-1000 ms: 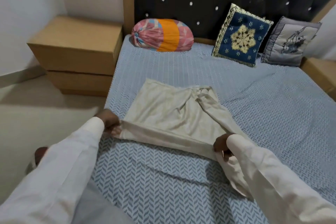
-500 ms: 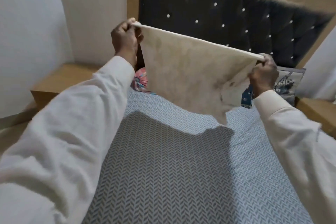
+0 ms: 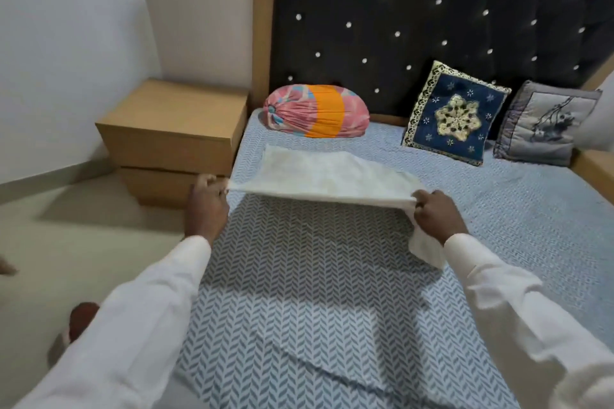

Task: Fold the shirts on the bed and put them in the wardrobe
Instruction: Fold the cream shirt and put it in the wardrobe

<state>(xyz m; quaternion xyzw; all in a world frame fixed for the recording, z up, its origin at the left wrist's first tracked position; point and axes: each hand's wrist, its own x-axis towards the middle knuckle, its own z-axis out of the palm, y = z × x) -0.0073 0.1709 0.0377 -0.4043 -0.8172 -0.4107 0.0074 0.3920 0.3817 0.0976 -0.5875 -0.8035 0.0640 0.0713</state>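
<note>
Left hand [image 3: 207, 206] pinches the near-left corner of the shirt [image 3: 325, 173]; right hand [image 3: 437, 214] grips the near-right corner, fingers curled round the cloth. The shirt is held stretched between them above the bed [image 3: 299, 292], its near edge raised and throwing a shadow on the sheet. Its far part slopes down toward the bolster [image 3: 315, 114]; contact with the sheet there cannot be confirmed. A loose flap hangs below the right hand.

Judged step: folding, with the shirt being laid out flat. The next move calls for lowering the near edge evenly, keeping the cloth taut, and tucking in the hanging flap before any further fold. No wardrobe is in view.

Beyond: two cushions [image 3: 455, 113] against the headboard [image 3: 432, 10], a nightstand [image 3: 172, 129] to the left of the bed.

Brands, labels, writing: none legible.
</note>
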